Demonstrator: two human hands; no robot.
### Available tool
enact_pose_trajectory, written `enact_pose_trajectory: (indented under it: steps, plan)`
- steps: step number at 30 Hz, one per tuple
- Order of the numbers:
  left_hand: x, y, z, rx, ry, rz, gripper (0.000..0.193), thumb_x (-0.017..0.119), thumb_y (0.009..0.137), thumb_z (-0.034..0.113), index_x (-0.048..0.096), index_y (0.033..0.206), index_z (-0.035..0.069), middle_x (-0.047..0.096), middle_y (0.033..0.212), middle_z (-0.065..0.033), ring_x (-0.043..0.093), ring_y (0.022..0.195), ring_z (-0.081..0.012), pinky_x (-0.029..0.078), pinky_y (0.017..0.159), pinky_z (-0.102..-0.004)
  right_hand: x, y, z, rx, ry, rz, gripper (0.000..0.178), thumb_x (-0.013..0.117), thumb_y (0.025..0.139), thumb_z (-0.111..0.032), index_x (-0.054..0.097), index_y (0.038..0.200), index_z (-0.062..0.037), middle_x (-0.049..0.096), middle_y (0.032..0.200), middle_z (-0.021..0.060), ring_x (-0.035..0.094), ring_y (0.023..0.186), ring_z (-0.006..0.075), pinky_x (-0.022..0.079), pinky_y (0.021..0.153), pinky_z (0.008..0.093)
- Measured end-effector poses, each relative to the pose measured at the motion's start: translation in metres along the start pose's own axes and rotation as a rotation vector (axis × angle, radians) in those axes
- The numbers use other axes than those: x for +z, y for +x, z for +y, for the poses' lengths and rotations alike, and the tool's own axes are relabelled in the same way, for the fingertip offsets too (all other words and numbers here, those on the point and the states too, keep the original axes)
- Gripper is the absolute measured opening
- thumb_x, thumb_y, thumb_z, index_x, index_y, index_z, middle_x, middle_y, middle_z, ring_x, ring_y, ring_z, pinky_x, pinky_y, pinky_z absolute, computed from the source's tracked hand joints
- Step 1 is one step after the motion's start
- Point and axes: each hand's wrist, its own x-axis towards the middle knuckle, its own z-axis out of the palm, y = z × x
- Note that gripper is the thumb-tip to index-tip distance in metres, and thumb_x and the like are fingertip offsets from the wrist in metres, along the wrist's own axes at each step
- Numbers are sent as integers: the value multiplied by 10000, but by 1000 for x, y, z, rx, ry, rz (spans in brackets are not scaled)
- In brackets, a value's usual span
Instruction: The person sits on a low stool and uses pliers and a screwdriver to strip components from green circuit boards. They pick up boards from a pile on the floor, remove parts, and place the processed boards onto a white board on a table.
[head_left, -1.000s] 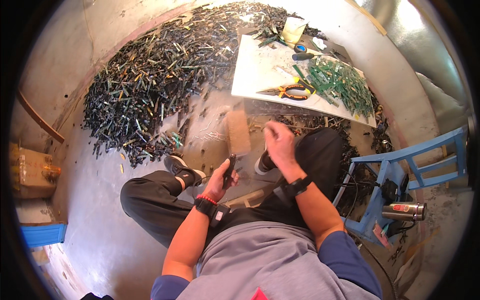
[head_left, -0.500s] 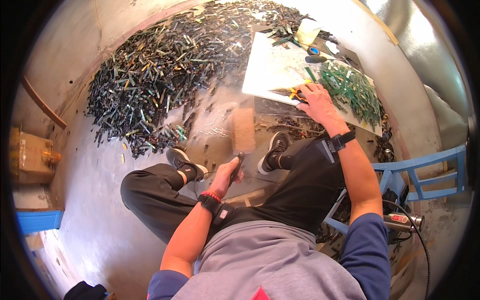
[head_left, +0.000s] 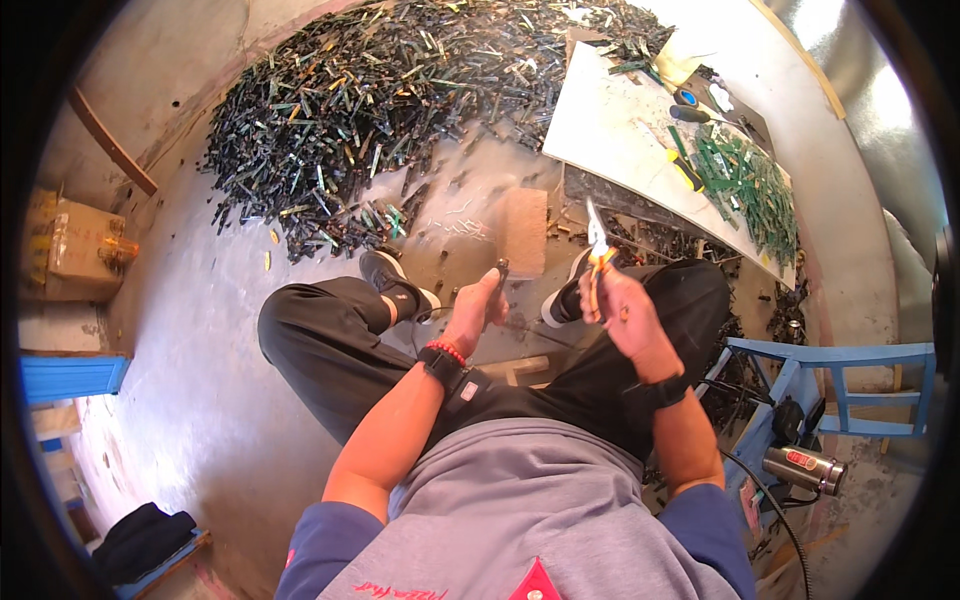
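My left hand (head_left: pixel 474 316) is closed round a small black piece (head_left: pixel 502 268) in front of my lap; most of it is hidden in the fingers, and a thin dark cable loops beside the wrist. To its right my right hand (head_left: pixel 636 318) grips long-nosed pliers (head_left: pixel 598 240) with orange and yellow handles, the jaws pointing up and away from me. Just beyond the hands a brown rectangular block (head_left: pixel 522 235) lies on the floor. Small pale metal bits (head_left: pixel 462 228) are scattered to the left of the block.
A big heap of dark strips (head_left: pixel 330 130) covers the far left floor. The white board (head_left: pixel 610 130) at far right bears green strips (head_left: pixel 750 190), a yellow-handled tool (head_left: pixel 685 172), a screwdriver (head_left: pixel 690 114) and a blue tape roll (head_left: pixel 685 97). A blue stool (head_left: pixel 840 350) and steel flask (head_left: pixel 805 468) are at right.
My right hand has lifted the pliers from the white board and brought them back toward my lap, beside my left hand. My left hand still holds the black piece. The whole view has shifted.
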Motion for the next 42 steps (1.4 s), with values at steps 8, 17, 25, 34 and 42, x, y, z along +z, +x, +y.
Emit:
enact_pose_trajectory:
  steps: [8, 17, 25, 34, 42]
  plan:
    - [9, -3, 6, 73, 73, 83, 548, 424, 944, 469, 544, 640, 30, 528, 564, -54, 493, 506, -147, 396, 526, -271, 17, -13, 49, 135, -925, -9, 289, 513, 806, -195, 517, 1037, -22, 607, 857, 148, 598, 776, 273, 463, 701, 346]
    - [2, -5, 4, 131, 29, 100, 525, 466, 940, 445, 546, 628, 31, 520, 556, -48, 479, 496, -131, 381, 493, -265, 36, -17, 58, -119, -1234, -38, 315, 520, 774, -124, 498, 1068, -14, 571, 833, 182, 570, 820, 343, 448, 738, 388]
    - [6, -6, 6, 143, 61, 92, 532, 459, 939, 455, 548, 631, 31, 508, 557, -44, 476, 506, -136, 381, 510, -268, 38, -17, 61, -143, -1393, -49, 441, 533, 776, -134, 460, 1188, 5, 564, 998, 234, 546, 960, 401, 441, 817, 435]
    - [9, -7, 5, 126, 82, 116, 519, 473, 932, 463, 555, 637, 43, 522, 569, -33, 475, 495, -118, 367, 493, -252, 40, -15, 66, -144, -1495, -19, 448, 553, 796, -207, 445, 1160, 30, 562, 1026, 235, 555, 959, 401, 451, 820, 463]
    - [13, -7, 3, 171, 140, 147, 512, 464, 945, 451, 543, 626, 58, 503, 550, -14, 453, 478, -94, 342, 467, -236, 43, -13, 69, -112, -1556, 17, 430, 574, 790, -218, 459, 1122, 29, 562, 1003, 237, 572, 932, 400, 459, 803, 475]
